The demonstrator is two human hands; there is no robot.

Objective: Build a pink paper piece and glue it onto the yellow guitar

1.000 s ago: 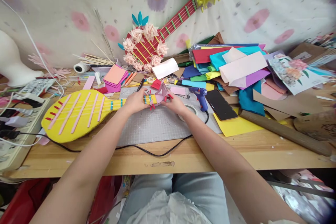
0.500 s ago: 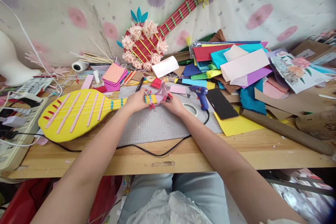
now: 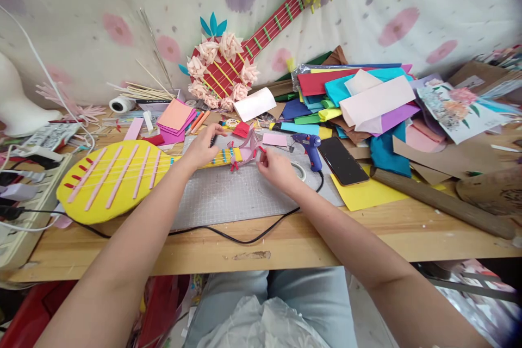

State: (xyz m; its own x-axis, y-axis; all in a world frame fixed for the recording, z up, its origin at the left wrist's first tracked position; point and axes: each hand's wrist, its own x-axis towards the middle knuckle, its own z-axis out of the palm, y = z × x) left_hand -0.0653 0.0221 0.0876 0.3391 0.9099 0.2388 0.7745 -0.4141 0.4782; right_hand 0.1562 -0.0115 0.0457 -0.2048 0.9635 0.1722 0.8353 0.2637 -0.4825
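Note:
A yellow paper guitar [image 3: 110, 176] with pink strips lies flat on the wooden desk, its neck reaching right onto a grey cutting mat [image 3: 232, 196]. My left hand [image 3: 202, 148] lies over the neck with fingers curled around it. The neck ends in a pink headstock [image 3: 246, 148] with small red pegs. My right hand [image 3: 275, 167] is just right of it, fingertips pinched on the headstock's right edge. What is under the fingertips is too small to make out.
A blue glue gun [image 3: 312, 149], a tape roll [image 3: 300, 169] and a black phone [image 3: 342, 160] lie right of my hands. A coloured paper pile [image 3: 359, 98] fills the back right. A red flowered guitar [image 3: 240, 60] leans on the wall. A power strip [image 3: 20, 212] is far left.
My left hand has slid left along the neck, away from the headstock. The yellow guitar has shifted slightly left. My right hand has drawn back a little to the headstock's right edge.

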